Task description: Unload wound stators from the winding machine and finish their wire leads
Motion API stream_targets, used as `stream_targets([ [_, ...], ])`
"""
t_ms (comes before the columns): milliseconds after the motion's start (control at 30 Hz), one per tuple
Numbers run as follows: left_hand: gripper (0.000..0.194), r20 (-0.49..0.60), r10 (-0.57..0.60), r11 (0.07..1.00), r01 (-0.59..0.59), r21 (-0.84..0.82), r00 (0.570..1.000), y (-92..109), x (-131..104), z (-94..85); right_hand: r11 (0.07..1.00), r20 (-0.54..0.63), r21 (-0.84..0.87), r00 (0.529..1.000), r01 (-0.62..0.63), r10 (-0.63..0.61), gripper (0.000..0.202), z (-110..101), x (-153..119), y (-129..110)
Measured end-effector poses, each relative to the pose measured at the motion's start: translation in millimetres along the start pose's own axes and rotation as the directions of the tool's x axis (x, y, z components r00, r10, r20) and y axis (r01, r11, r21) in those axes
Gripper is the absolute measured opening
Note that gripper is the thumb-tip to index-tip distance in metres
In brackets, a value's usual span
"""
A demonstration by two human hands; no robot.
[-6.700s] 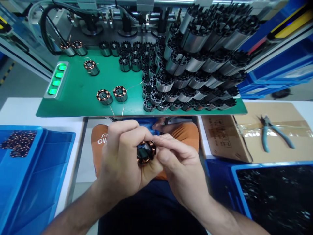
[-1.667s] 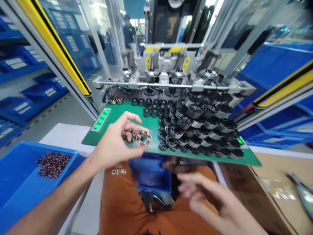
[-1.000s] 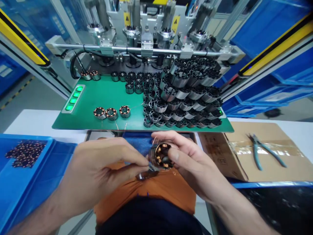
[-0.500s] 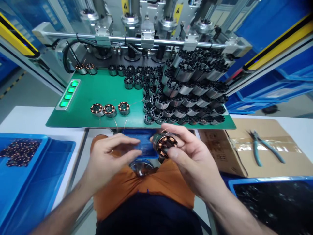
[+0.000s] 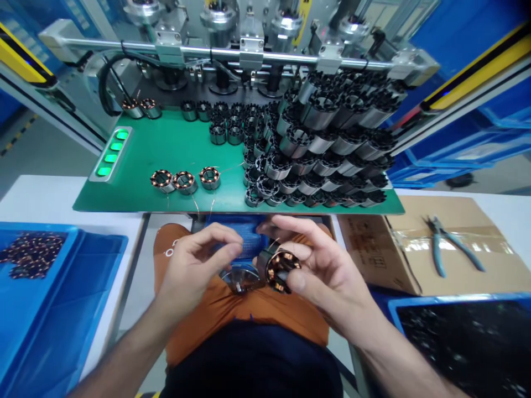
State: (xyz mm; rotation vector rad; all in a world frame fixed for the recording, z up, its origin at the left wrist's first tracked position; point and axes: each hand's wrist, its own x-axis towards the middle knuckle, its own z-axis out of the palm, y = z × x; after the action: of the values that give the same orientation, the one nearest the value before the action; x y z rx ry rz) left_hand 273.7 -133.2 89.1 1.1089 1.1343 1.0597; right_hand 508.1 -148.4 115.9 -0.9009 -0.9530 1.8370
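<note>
A wound motor stator (image 5: 269, 268) with copper coils is in my right hand (image 5: 327, 271), thumb at its inner rim and fingers around its side, above my lap. A thin copper wire end sticks up from it. To the left of the stator, apart from it, my left hand (image 5: 203, 260) has thumb and index fingertips brought together; whether a wire is pinched there is too small to tell. Ahead on the green work surface (image 5: 166, 143) stand three wound stators (image 5: 185, 182) with loose wire ends trailing.
Stacked unwound stator cores (image 5: 323, 143) fill the green surface's right side, before a winding machine with a metal rail (image 5: 224, 53). Cutting pliers (image 5: 450, 246) lie on a cardboard box (image 5: 398, 221) at right. Blue bins (image 5: 103, 287) stand left, one holding wound stators (image 5: 33, 254).
My left thumb and index finger have come together from being apart. The stator in my right hand has moved slightly lower and tilted.
</note>
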Motion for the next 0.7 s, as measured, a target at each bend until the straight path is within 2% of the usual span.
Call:
stream_targets([
  [33,0.003,0.025,0.003,1.000,-0.003,-0.005,1.000,3,0,-0.3,1.000,-0.005,-0.019,1.000,-0.021,0.021,0.058,0,0,0],
  [100,0.013,0.092,0.020,1.000,-0.018,-0.023,0.996,13,0,2.2,0.998,-0.014,-0.036,0.998,-0.059,0.058,0.060,2,1,-1],
  [200,0.009,0.122,0.049,0.998,-0.043,-0.052,0.991,22,-2,9.9,0.998,-0.009,0.004,0.998,-0.066,0.066,0.062,5,2,0],
  [333,0.018,0.135,-0.034,0.994,0.047,-0.095,0.990,7,-7,11.0,0.996,0.034,0.091,0.999,-0.011,0.008,0.053,2,0,1],
  [433,0.026,0.048,-0.095,0.995,0.095,-0.001,0.994,-5,-11,2.2,0.998,-0.007,0.055,1.000,0.023,-0.022,0.055,-2,-4,-1],
  [500,0.029,-0.018,0.026,0.988,-0.023,0.151,1.000,-3,-15,-2.8,1.000,-0.068,-0.025,0.998,0.016,-0.017,0.057,-2,-4,-3],
  [533,0.039,-0.013,0.125,0.961,-0.118,0.249,0.992,2,-17,-3.7,0.998,-0.091,-0.063,0.996,-0.001,-0.005,0.058,-1,-4,-4],
  [633,0.075,0.147,0.375,0.774,-0.397,0.493,0.915,23,-20,0.4,0.993,-0.085,-0.106,0.996,-0.050,0.041,0.064,4,-2,-4],
  [700,0.071,0.237,0.423,0.697,-0.481,0.532,0.875,34,-20,6.0,0.993,-0.051,-0.098,0.997,-0.069,0.065,0.066,7,0,-4],
])
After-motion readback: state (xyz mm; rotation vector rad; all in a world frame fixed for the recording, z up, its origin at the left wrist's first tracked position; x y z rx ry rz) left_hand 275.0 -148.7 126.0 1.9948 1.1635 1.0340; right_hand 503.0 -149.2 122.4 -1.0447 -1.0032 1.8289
